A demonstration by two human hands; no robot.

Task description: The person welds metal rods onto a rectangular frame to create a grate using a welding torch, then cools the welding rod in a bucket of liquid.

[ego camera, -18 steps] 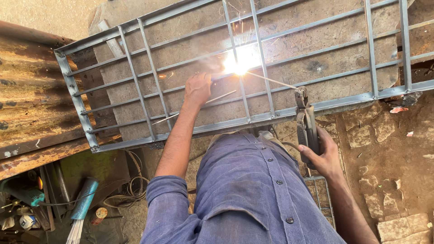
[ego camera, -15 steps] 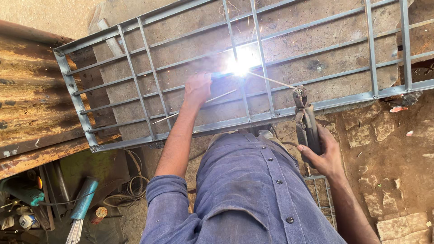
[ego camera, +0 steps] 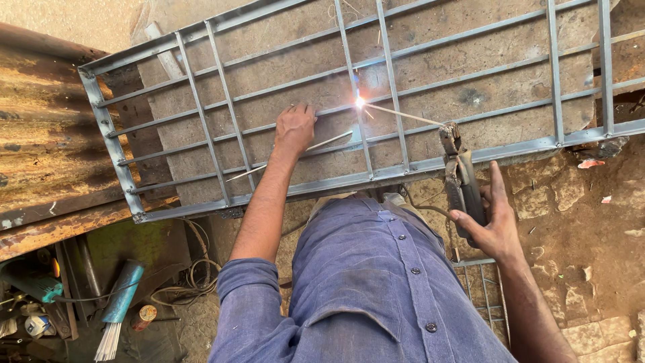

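Observation:
A grey steel grille [ego camera: 201, 121] of welded bars lies flat across a stone surface. My left hand [ego camera: 294, 128] presses on one of its bars and holds a spare welding rod [ego camera: 289, 156] that slants down to the left. My right hand [ego camera: 494, 222] grips a dark electrode holder [ego camera: 462, 178]. Its thin rod [ego camera: 403, 115] reaches up-left to a bar joint, where a small bright arc [ego camera: 360, 102] burns. I wear a blue shirt [ego camera: 363, 289].
Rusty corrugated sheet [ego camera: 40, 141] lies on the left. Below it are a bundle of welding rods in a blue wrap [ego camera: 119, 306], coiled cable [ego camera: 181, 282] and small tools. A small wire grid [ego camera: 485, 289] sits by my right forearm. Rough stone paving [ego camera: 584, 222] spreads to the right.
The arc glare has shrunk from a wide white flash to a small spark. Both hands stay in the same places on the grille and holder.

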